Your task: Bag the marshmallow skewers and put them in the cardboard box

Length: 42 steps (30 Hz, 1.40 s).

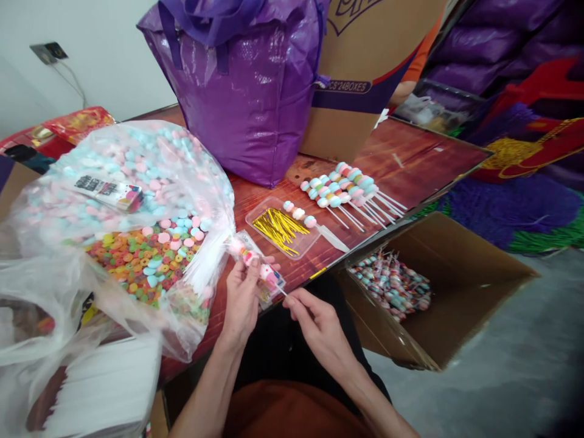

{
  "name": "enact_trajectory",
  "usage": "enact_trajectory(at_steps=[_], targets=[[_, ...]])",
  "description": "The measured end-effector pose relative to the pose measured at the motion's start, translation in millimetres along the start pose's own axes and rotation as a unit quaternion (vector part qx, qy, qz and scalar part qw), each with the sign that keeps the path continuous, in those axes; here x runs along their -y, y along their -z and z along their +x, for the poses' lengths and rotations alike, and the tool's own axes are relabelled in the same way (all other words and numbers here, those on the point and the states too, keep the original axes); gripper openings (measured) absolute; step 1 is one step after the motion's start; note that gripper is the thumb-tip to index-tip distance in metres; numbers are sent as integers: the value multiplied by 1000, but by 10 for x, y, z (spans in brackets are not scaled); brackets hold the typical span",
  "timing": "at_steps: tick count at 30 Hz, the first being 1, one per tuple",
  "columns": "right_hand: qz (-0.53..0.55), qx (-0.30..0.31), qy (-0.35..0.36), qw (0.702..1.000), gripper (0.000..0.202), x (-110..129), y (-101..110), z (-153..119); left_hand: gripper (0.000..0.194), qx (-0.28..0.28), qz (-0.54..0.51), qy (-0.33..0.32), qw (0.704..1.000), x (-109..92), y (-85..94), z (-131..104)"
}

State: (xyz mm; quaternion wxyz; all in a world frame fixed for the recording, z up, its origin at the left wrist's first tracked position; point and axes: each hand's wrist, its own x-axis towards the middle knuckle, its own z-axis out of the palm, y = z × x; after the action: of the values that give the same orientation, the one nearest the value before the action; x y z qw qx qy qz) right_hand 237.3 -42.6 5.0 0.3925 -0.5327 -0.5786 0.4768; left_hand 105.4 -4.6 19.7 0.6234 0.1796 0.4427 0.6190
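Near the table's front edge, my left hand (243, 295) is closed round a marshmallow candy skewer (270, 275), which seems to be inside a clear printed bag. My right hand (317, 316) pinches the end of its white stick between thumb and fingers. Beyond them, a clear plastic tray (296, 253) holds gold twist ties (275, 228). A single skewer (298, 213) with a pale wide handle lies across the tray's corner. Several finished-looking skewers (340, 185) rest in a pile to the right, sticks pointing toward me. Part of the held bag is hidden by my left fingers.
A large clear bag (173, 152) of marshmallows and ring gummies fills the left, with white sticks (205, 267) beside it. A purple bag (246, 103) and a carton (356, 79) stand behind. An open box (465, 280) of wrapped skewers (392, 283) sits lower right. Someone's arm (413, 67) shows behind.
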Motion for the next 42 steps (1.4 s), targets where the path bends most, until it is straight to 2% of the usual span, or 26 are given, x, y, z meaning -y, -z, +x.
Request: enact_trajectory(at_steps=[5,14,18,23,27,29,32,35,37,38,39,40,41,42], targets=[[41,11,-28,999,31,9,-24,-7,36,41,60,21,997,66,38,-43],[124,12,-43,991,32,31,-241,70,40,49,94,1,994,37,168,-55],[151,24,-59,986,33,56,-267,107,37,49,73,25,996,30,188,-90],[118,39,-34,992,34,105,-265,121,36,51,18,52,997,-19,159,-145],[69,24,-13,997,22,181,-273,123,30,27,-8,11,1000,-24,149,-168],[88,18,-21,996,22,222,-313,140,27,21,6,-13,1000,-25,154,-184],[214,34,-111,970,37,271,-378,178,27,72,14,13,997,-90,199,-214],[314,135,-202,918,40,338,-342,233,28,165,-21,55,985,-222,281,-227],[264,231,-175,920,39,405,-242,305,25,187,-36,52,980,-295,321,-213],[198,260,-133,936,39,442,-181,361,23,178,-46,34,982,-318,330,-200],[112,262,-79,955,38,477,-119,434,22,160,-55,12,986,-329,332,-184],[10,236,-23,971,37,509,-62,525,23,136,-63,-12,989,-330,327,-166],[-102,181,24,978,35,533,-14,633,24,114,-65,-28,991,-322,320,-149],[-211,108,51,970,33,549,22,755,26,95,-59,-34,993,-307,311,-134]])
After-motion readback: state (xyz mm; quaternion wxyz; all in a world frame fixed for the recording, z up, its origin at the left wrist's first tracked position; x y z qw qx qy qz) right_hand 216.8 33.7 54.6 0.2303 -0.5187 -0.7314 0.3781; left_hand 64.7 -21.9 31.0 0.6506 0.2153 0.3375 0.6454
